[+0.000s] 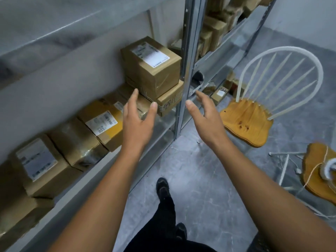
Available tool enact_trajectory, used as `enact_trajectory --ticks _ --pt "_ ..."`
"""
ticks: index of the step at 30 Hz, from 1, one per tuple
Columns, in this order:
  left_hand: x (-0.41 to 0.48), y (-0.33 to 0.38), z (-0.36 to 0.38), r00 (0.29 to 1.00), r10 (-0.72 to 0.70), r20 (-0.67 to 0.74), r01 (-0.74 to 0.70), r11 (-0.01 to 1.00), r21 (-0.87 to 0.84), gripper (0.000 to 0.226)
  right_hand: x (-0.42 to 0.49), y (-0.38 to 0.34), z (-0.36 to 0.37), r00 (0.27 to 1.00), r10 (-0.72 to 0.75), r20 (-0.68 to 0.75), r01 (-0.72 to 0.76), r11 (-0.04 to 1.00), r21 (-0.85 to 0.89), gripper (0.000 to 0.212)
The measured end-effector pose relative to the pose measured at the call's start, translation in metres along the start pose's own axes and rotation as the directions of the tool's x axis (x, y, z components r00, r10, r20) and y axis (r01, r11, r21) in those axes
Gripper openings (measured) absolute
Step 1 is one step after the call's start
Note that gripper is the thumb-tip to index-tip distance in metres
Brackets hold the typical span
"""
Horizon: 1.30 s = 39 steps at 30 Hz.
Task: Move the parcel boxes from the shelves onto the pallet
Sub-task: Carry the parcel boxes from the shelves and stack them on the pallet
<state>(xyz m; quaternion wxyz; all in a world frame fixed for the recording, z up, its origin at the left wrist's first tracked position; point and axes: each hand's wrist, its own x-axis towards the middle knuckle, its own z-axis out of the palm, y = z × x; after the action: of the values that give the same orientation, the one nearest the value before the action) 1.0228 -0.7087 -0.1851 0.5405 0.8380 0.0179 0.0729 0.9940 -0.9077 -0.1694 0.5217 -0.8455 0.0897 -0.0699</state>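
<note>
Presently both hands are raised toward the shelf (161, 124) and hold nothing. The left hand (139, 119) has its fingers (134, 95) straight and spread away from the thumb. Their tips are just in front of the lower box (168, 102) of a two-box stack; contact cannot be confirmed. The right hand (206, 115) is likewise spread, fingers (201, 96) relaxed, in front of the grey shelf upright (183, 73) and apart from the stack.

The top box (154, 73) is taped brown cardboard and sits skewed on the lower box, which bears black stripe printing along its edges. The stack stands at the right end of the shelf.

The top box carries a white shipping label (150, 54); its text is too blurred to read. Further left on the same shelf lies a yellow-brown box (109, 131) with a white label, also illegible, then more brown boxes (43, 166).

A white spindle-back chair (251, 122) with a wooden seat stands on the grey floor (196, 179) to the right.
</note>
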Motion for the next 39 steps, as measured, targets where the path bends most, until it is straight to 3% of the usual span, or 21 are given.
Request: enact_trajectory --ticks 6,10,13,19,22,26,34,37,39 --pt "0.086 -0.005 0.026 0.985 -0.144 -0.1 0.134 0.986 -0.099 0.083 0.098 -0.005 0.016 0.998 0.061 0.021 -0.062 0.997 0.043 0.077" --pt "0.128 0.0 0.048 0.965 -0.248 -0.086 0.223 0.948 -0.227 0.1 0.159 -0.005 0.024 0.996 0.084 0.032 -0.086 0.995 0.052 0.086" --pt "0.146 0.001 0.062 0.953 -0.285 -0.102 0.251 0.933 -0.257 0.099 0.189 -0.005 0.032 0.993 0.083 0.08 -0.089 0.993 0.079 0.093" --pt "0.142 0.01 0.075 0.943 -0.291 -0.164 0.246 0.937 -0.247 0.086 0.196 0.002 0.04 0.988 -0.02 0.152 0.006 0.996 0.092 0.053" --pt "0.135 0.019 0.075 0.944 -0.265 -0.198 0.195 0.928 -0.316 0.066 0.192 0.001 0.033 0.979 -0.057 0.198 0.031 0.991 0.128 0.05" --pt "0.108 0.037 0.077 0.944 -0.228 -0.24 0.131 0.923 -0.362 0.072 0.183 0.001 0.015 0.962 -0.101 0.255 0.046 0.976 0.213 0.051" --pt "0.02 0.05 0.07 0.875 -0.228 -0.427 0.047 0.918 -0.394 0.077 0.129 0.003 0.005 0.866 -0.219 0.45 0.072 0.944 0.321 0.055" --pt "-0.024 0.046 0.053 0.819 -0.259 -0.512 0.04 0.916 -0.399 0.078 0.095 0.001 0.017 0.795 -0.268 0.544 0.093 0.941 0.327 0.071" --pt "-0.055 0.043 0.04 0.777 -0.277 -0.565 0.036 0.916 -0.399 0.078 0.07 -0.003 0.028 0.729 -0.286 0.621 0.078 0.937 0.34 0.071"
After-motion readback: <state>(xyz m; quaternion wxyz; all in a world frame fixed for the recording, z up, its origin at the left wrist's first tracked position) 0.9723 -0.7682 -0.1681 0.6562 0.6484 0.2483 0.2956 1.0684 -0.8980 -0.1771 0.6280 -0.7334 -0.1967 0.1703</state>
